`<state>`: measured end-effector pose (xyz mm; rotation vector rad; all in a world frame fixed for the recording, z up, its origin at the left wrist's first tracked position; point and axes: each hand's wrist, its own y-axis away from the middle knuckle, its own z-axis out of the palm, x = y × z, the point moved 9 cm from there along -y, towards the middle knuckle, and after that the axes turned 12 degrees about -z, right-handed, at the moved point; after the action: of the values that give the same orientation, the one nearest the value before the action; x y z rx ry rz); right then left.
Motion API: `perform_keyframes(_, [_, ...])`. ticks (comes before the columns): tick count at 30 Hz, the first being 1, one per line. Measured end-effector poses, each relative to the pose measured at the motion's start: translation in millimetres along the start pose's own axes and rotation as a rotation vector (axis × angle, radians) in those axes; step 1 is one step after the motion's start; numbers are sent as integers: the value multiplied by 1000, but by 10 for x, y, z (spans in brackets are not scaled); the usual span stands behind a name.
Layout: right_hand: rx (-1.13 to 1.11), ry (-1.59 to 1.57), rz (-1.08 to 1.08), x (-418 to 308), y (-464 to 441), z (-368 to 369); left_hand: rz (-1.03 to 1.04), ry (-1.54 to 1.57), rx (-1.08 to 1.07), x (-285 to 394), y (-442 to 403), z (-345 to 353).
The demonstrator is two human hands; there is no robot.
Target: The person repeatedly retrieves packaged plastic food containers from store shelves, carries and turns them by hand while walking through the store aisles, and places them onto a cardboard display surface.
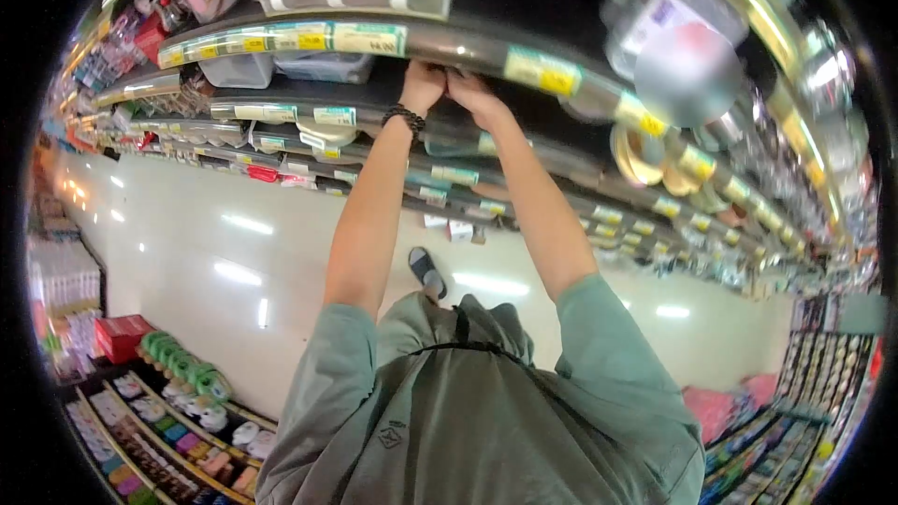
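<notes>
Grey-green shirt [458, 421], black beaded bracelet [405, 120]

Arms [368, 215] outstretched, hands [424, 87] close together

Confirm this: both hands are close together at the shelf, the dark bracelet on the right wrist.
No: the head view shows the dark bracelet on the left wrist. The left hand and right hand are close together at the shelf.

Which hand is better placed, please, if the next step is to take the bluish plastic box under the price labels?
Probably the left hand. It is nearer to the bluish plastic box, which lies on its side. The right hand is farther, with the left one between.
</notes>
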<state>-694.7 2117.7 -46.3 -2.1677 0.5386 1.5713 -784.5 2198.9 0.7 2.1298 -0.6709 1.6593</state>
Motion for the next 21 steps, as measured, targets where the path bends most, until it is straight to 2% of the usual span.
perform_keyframes(1, [34,23,-23,-293,238,-87,-34,-168,52,-169,22,-32])
perform_keyframes(2, [118,-43,-90,-439,439,-185,32,-5,104,-93,255,-126])
perform_keyframes(4, [62,-185,3,-517,815,-232,55,-123,103,-33,558,-227])
perform_keyframes(5, [90,-238,-35,-712,1068,-281,25,-204,68,46,696,-274])
perform_keyframes(6, [98,-193,-152,-717,1137,-311,145,-198,50,-180,522,-253])
perform_keyframes(8, [68,-215,-123,-718,1339,-350,71,-200,-33,-163,536,-285])
perform_keyframes(10, [142,-209,-74,-624,1451,-448,-66,-158,-72,31,656,-313])
perform_keyframes(11, [173,-202,-57,-582,1453,-515,-91,-137,-95,-89,483,-319])
perform_keyframes(14, [228,-206,-26,-530,1373,-705,-43,-98,7,11,323,-376])
perform_keyframes(17, [243,-248,-70,-399,1039,-809,25,266,-99,200,253,-267])
perform_keyframes(18, [272,-299,-53,-361,921,-820,-75,182,-83,265,290,-256])
perform_keyframes(20, [315,-254,-60,-271,620,-828,-61,219,-117,92,27,-225])
perform_keyframes(21, [351,-283,-85,-128,463,-819,-33,527,-192,-272,-301,-170])
